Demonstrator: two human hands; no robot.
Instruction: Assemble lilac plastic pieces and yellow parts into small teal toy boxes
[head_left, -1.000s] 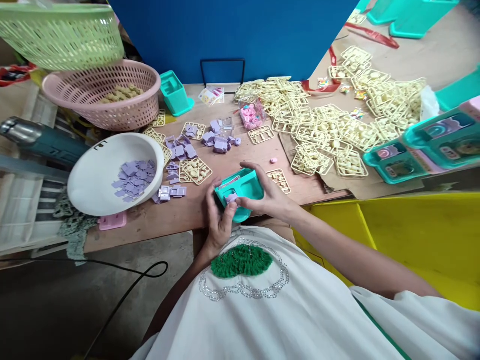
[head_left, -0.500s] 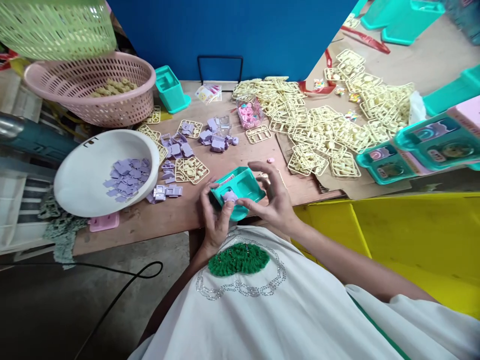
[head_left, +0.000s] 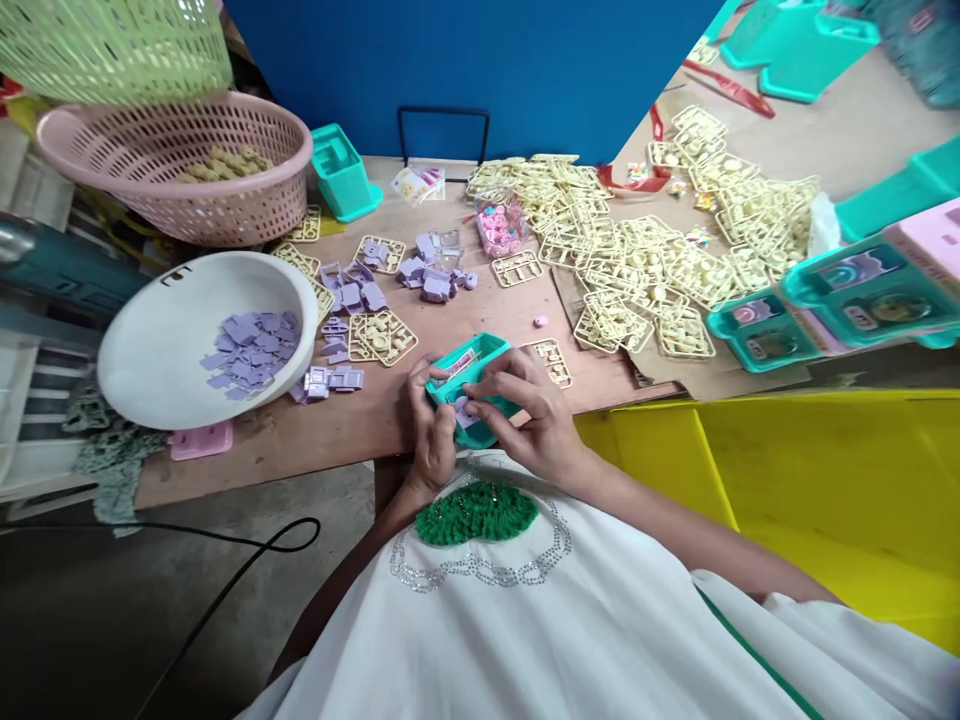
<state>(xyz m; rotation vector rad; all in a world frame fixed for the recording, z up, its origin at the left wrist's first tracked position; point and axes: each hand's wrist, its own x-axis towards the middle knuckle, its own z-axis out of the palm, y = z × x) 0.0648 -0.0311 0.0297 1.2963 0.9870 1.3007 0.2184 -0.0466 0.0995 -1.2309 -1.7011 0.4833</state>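
The work is carried out at a wooden table point(head_left: 480, 310), against whose front edge the teal housing is held. To the right, a broad heap of cream sprues point(head_left: 630, 250) is spread over the surface; to the left, a white bowl point(head_left: 124, 340) is placed at the edge, with flat purple pieces point(head_left: 255, 350) contained in it.

The teal housing point(head_left: 448, 391) is positioned close to the body, between both hands, with its open side turned upward. Its left side is gripped by the left hand point(head_left: 433, 440): the fingers are wrapped around the outer wall and the thumb is bent along the near edge. Compared with half a second ago, this thumb is drawn back from the purple part.

The right hand point(head_left: 540, 420), previously spread at the right side, is now brought over the housing. Its fingers are curled, and the thumb and index tips are set close together at the purple part; whether the part is pinched or merely pressed cannot be determined.

The purple part point(head_left: 461, 412) is located at the housing's near left end, below the printed label point(head_left: 459, 365). Handling of the part is thus judged to be transferred to the right hand, with the left serving as support; full seating cannot be confirmed.
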